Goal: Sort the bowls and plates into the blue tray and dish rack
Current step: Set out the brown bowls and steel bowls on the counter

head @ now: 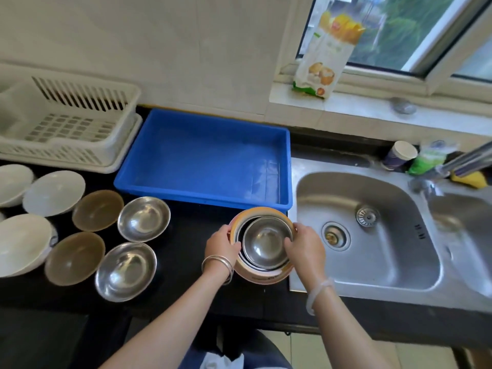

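A stack of bowls sits on the dark counter in front of the blue tray [205, 155]: a steel bowl [265, 242] nested inside an orange-rimmed bowl [262, 278]. My left hand [222, 242] grips the stack's left rim and my right hand [304, 247] grips its right rim. The blue tray holds nothing. A white dish rack [66, 129] stands at the far left, with nothing visible in it. Left of the stack lie two steel bowls [143, 218], two brown bowls [97, 210] and several white bowls or plates [53, 193].
A steel sink [367, 230] lies right of the stack, with a second basin [463, 235] and a tap [468, 158] beyond. A paper cup [400, 155] and sponges sit behind the sink. A food bag [327, 54] leans on the window sill.
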A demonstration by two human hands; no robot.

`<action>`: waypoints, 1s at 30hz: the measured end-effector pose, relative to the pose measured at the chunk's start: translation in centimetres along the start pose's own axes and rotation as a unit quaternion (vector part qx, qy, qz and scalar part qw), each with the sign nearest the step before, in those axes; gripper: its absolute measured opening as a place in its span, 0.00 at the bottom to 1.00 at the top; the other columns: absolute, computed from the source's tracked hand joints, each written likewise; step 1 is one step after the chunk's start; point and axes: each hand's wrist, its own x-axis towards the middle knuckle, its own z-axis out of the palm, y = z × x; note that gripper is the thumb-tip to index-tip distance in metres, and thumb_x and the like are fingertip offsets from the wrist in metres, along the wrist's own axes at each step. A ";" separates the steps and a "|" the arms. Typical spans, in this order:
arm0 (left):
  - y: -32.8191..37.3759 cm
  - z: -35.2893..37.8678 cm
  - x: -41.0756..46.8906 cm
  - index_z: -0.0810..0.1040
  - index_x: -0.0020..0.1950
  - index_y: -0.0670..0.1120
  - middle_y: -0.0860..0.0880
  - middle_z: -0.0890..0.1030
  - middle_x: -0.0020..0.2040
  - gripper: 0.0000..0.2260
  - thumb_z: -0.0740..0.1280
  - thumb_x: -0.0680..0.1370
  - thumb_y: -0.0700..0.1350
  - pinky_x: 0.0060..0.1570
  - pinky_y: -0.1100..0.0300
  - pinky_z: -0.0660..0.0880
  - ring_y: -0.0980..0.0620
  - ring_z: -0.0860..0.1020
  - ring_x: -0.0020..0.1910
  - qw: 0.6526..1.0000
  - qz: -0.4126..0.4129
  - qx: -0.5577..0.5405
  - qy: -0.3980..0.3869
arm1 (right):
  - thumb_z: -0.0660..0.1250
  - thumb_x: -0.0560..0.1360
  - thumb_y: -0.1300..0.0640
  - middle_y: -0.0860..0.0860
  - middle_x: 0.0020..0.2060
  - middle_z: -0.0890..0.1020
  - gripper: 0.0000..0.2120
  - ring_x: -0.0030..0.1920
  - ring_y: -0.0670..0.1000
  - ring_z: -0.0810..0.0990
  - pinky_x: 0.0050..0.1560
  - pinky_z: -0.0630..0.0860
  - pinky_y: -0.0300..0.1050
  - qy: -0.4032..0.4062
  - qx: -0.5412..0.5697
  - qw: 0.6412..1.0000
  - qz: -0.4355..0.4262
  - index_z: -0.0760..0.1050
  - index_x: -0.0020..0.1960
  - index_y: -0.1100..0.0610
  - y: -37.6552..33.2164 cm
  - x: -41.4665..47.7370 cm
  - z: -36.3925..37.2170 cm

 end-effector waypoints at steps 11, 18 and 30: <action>0.6 0.5 0.3 0.73 0.57 0.47 0.47 0.79 0.53 0.15 0.69 0.72 0.44 0.52 0.54 0.78 0.49 0.80 0.50 0.999 -0.008 0.043 0.001 | 0.65 0.70 0.61 0.54 0.32 0.82 0.06 0.36 0.57 0.77 0.35 0.68 0.44 0.052 0.122 0.991 0.025 0.79 0.37 0.59 1.0 -0.5 -2.1; 0.9 1.2 0.5 0.71 0.56 0.47 0.46 0.77 0.52 0.14 0.68 0.72 0.40 0.45 0.58 0.77 0.49 0.78 0.47 0.996 0.010 0.084 0.023 | 0.66 0.71 0.61 0.47 0.32 0.81 0.06 0.38 0.51 0.79 0.38 0.71 0.43 0.059 0.192 0.978 0.050 0.82 0.40 0.55 2.2 -0.9 -2.8; 1.8 0.2 0.3 0.68 0.45 0.49 0.49 0.75 0.43 0.06 0.64 0.73 0.41 0.34 0.62 0.71 0.52 0.75 0.38 0.993 0.064 0.086 0.055 | 0.67 0.71 0.60 0.42 0.33 0.81 0.06 0.39 0.46 0.80 0.37 0.71 0.36 0.054 0.243 0.966 0.067 0.82 0.41 0.53 2.8 -1.0 -4.0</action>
